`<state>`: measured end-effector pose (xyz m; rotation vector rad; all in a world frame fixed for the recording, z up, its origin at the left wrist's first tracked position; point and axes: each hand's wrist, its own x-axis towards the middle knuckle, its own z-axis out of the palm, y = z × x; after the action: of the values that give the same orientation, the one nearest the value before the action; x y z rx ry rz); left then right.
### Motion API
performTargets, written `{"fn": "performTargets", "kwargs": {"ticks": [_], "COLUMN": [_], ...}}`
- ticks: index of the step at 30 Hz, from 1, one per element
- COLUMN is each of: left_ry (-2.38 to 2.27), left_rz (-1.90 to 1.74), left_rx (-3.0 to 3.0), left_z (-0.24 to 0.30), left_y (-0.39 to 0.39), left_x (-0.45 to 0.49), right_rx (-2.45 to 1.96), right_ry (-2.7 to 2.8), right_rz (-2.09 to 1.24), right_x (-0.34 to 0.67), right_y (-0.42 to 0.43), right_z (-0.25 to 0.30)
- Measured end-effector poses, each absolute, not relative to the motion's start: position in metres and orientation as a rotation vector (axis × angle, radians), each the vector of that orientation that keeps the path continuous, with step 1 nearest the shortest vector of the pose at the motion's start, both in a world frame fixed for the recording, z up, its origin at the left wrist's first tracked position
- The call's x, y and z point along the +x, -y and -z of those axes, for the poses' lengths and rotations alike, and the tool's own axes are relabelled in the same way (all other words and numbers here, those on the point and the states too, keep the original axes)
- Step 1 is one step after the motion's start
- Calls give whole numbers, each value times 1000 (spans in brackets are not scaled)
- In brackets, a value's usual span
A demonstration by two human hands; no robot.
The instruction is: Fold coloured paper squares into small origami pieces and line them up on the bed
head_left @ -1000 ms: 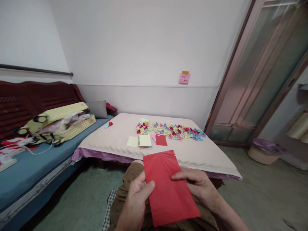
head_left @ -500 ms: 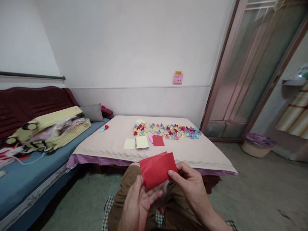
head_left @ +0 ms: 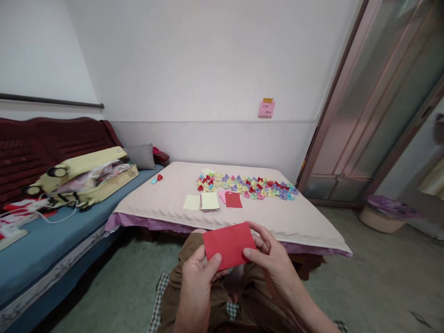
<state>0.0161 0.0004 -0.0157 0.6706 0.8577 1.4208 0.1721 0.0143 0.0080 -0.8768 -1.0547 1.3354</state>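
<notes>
A sheet of red paper, a flat rectangle, is held above my lap between both hands. My left hand pinches its lower left corner, thumb on the front and fingers behind. On its right side, my right hand grips with the thumb in front and the fingers behind the edge. Beyond, on the table, lie a stack of pale yellow paper, a single pale yellow sheet and a red sheet over a pink one. Several small folded paper pieces in many colours spread behind them.
The cloth-covered table stands in front of my knees. At the left, an open yellow suitcase lies on a blue-cushioned bench. A bin stands at the right by the sliding door. A pink note hangs on the wall.
The red paper has turned more level and lies flatter. My left thumb has come over its front, where before the left hand supported it from below. The view has shifted slightly.
</notes>
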Motion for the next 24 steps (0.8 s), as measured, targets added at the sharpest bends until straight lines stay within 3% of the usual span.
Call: {"fn": "performTargets", "kwargs": {"ticks": [4, 14, 24], "left_ry": [-915, -932, -836], "left_rz": [-1380, -1442, -1710], "left_rx": [772, 802, 848], "left_z": [18, 23, 26], "left_y": [-2, -2, -3], "left_x": [14, 10, 12], "right_rx": [-837, -954, -963], "right_ry": [984, 1223, 1312], "right_rz": [-1411, -1212, -1176], "right_x": [175, 181, 171], "right_y": [-20, -19, -20], "right_z": [-14, -22, -10]}}
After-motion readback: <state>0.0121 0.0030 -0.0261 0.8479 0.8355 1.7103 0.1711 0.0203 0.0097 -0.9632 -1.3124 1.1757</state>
